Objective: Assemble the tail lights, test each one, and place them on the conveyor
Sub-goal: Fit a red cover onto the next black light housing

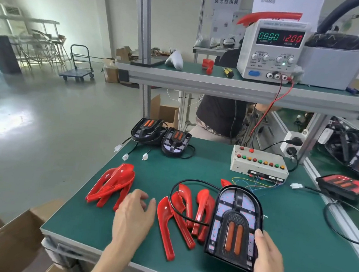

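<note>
Here the right hand [268,259] is gripping a black tail light housing [235,222] tilted over the near right of the green bench [296,218]; the left hand [133,216] is hovering open, holding nothing, between two heaps of red lenses [111,184]; a button tester box [259,163] and power supply [272,51] are sitting farther back

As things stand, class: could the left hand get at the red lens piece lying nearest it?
Probably yes. The left hand hovers open beside the red lens piece, with only bare mat between them and nothing over it.
</note>
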`<state>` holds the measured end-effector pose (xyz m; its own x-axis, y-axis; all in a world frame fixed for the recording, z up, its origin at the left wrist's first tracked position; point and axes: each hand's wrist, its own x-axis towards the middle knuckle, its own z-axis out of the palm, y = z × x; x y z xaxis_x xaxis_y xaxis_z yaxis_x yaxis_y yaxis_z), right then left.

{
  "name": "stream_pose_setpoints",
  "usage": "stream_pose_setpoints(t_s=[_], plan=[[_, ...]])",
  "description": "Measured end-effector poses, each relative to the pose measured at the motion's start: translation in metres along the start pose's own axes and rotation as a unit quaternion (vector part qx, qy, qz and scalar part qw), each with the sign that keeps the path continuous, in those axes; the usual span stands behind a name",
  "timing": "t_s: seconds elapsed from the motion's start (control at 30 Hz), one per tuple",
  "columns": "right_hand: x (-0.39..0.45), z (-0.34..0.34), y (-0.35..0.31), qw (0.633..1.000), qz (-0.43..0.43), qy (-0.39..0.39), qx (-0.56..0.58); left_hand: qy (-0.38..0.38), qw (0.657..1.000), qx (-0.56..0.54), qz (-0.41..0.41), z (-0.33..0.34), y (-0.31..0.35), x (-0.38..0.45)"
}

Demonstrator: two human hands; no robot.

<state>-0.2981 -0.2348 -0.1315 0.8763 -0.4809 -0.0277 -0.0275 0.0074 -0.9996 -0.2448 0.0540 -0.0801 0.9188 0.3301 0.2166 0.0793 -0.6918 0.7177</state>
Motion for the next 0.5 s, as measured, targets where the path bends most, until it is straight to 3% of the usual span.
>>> stream_pose_setpoints(t_s=[0.17, 0.33, 0.5], plan=[[0.0, 0.0, -0.003, 1.0, -0.001, -0.01, 0.004, -0.117, 0.986, 0.116, -0.004, -0.012, 0.0, 0.018], [0.004, 0.0, 0.002, 1.0, 0.002, -0.008, 0.014, 0.046, 0.986, 0.155, 0.045, -0.028, -0.004, 0.037], [0.004, 0.0, 0.002, 1.0, -0.004, -0.011, 0.007, -0.01, 0.939, 0.344, 0.021, -0.044, -0.022, 0.072]])
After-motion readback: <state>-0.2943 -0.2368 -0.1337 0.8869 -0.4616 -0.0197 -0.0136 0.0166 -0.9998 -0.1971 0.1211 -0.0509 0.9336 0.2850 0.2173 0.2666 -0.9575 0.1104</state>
